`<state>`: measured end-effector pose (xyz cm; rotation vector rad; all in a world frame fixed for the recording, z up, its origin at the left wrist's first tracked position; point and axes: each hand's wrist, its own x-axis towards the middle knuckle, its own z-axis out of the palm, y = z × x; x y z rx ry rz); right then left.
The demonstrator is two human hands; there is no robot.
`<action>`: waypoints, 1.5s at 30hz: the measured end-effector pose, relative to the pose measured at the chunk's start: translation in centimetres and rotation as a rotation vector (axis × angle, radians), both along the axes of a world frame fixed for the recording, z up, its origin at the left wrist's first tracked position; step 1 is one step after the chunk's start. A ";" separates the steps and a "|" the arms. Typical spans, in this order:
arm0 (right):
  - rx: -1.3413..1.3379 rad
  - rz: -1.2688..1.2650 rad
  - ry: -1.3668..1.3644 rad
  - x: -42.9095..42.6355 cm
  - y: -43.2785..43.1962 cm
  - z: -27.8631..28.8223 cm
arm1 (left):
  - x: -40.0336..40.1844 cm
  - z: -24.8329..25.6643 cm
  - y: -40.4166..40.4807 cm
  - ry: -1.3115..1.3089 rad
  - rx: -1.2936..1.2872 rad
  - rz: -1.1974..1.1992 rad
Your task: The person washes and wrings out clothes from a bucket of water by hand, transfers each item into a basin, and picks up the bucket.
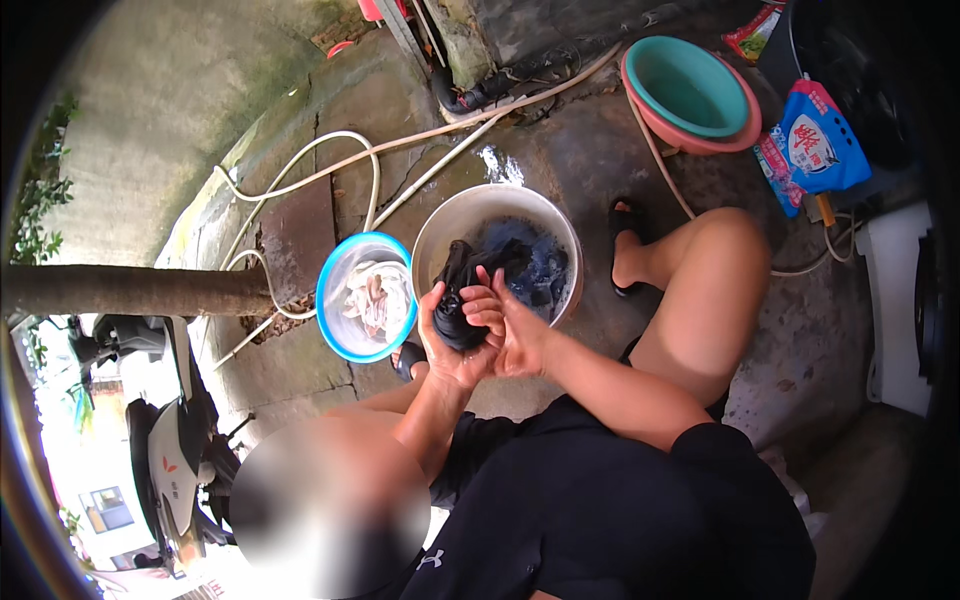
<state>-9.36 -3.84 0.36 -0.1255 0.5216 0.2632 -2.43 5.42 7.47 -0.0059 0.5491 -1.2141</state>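
Observation:
A wet, bunched black cloth (pixel 457 319) is squeezed between my hands over the near rim of a whitish basin (pixel 439 225). My left hand (pixel 454 360) cups it from below, thumb along its left side. Pressed in from the right, my right hand (pixel 525 337) meets the left hand's fingers and the bundle; its own fingers are partly hidden. From the bundle, the black cloth trails back into the basin. Dark blue cloth (pixel 551 270) soaks there in sudsy water. Just left stands a blue-rimmed basin (pixel 324 315) containing crumpled white and pinkish cloth (pixel 375 296).
A pale hose (pixel 315 180) loops over the wet concrete floor at back left. Nested green (pixel 686 82) and pink (pixel 750 135) basins stand back right, near a blue detergent bag (pixel 821 146). A tree trunk (pixel 150 290) and a parked scooter (pixel 176 457) are at left.

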 end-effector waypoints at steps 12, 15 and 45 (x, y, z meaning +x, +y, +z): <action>-0.026 -0.273 -0.074 4.4 -5.9 0.1 | -1.4 0.7 1.5 -0.117 0.064 -0.311; -0.138 -0.235 0.027 6.1 -6.2 -1.7 | -0.7 -0.7 1.9 -0.703 0.509 -0.543; -0.511 -0.133 -0.066 4.3 -8.2 2.0 | 3.3 -3.5 1.0 -0.737 0.358 -0.186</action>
